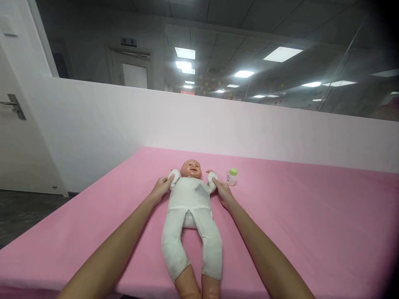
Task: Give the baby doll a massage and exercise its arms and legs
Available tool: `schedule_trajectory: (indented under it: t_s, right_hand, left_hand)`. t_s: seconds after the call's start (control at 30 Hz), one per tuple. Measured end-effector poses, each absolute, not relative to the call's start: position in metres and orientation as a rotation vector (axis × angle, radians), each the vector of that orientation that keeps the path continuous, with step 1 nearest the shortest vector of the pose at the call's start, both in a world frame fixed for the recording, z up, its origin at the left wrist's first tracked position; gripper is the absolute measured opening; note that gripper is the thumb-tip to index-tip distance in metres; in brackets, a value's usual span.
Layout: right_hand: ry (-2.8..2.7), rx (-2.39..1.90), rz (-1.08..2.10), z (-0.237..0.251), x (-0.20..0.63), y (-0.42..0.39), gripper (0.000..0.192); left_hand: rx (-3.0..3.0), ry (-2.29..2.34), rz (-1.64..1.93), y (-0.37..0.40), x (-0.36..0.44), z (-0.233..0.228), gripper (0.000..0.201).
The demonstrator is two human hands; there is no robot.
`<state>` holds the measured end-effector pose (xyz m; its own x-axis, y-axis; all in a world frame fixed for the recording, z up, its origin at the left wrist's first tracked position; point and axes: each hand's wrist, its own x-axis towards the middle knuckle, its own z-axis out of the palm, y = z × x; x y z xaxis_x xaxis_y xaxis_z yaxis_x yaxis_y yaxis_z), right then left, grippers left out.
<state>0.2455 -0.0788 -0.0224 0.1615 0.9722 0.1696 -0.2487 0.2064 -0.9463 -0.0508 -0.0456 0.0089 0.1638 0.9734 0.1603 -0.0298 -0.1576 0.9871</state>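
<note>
Both hands are holding the doll (189, 195): left hand (162, 187) and right hand (222, 192) are closing around its arms; gripping evenly seems best, avoiding the bottle (232, 176) at 2 o'clock.

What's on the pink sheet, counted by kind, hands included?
Doll: 1, lying on its back
Bottle: 1, green cap, upright beside the doll
Hands: 2, left hand and right hand, each on one of the doll's arms
Total: 4
</note>
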Motion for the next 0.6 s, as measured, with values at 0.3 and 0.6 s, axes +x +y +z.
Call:
schedule_trajectory:
  t_s: [0.3, 0.6]
  right_hand:
    - [-1.0, -0.873, 1.119, -0.0247, 0.2479, -0.0792, 0.04]
    - [-0.993, -0.834, 1.128, -0.0261, 0.2495, -0.078, 0.038]
  left_hand:
    - [1.475, 0.868, 1.267, -0.0474, -0.0512, 0.0109, 0.053]
    - [1.453, 0.795, 1.298, -0.0458, -0.0523, 0.0095, 0.052]
